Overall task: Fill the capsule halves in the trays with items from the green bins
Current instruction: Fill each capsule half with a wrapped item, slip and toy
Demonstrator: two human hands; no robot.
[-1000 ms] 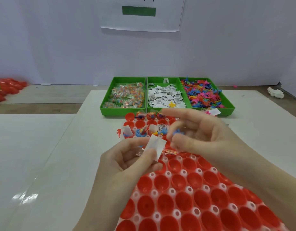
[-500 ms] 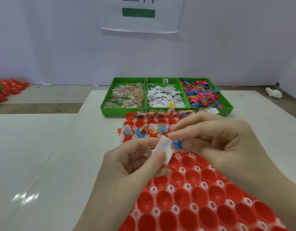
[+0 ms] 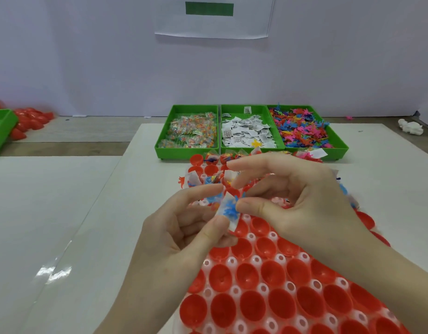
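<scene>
I am seeing three green plastic bins (image 3: 283,148) sitting side by side at the far end, one of clear packets (image 3: 191,131), one of white paper slips (image 3: 246,132), one of coloured plastic figures (image 3: 302,127); a fourth green bin (image 3: 0,128) is showing at the left edge beside a heap of red capsule halves (image 3: 31,120), too many to count; I am using two hands, left (image 3: 184,237) and right (image 3: 297,198), between them holding one white slip (image 3: 228,214) and one blue figure (image 3: 230,209); red capsule halves in the tray (image 3: 256,280) are numbering in the dozens, partly hidden.
</scene>
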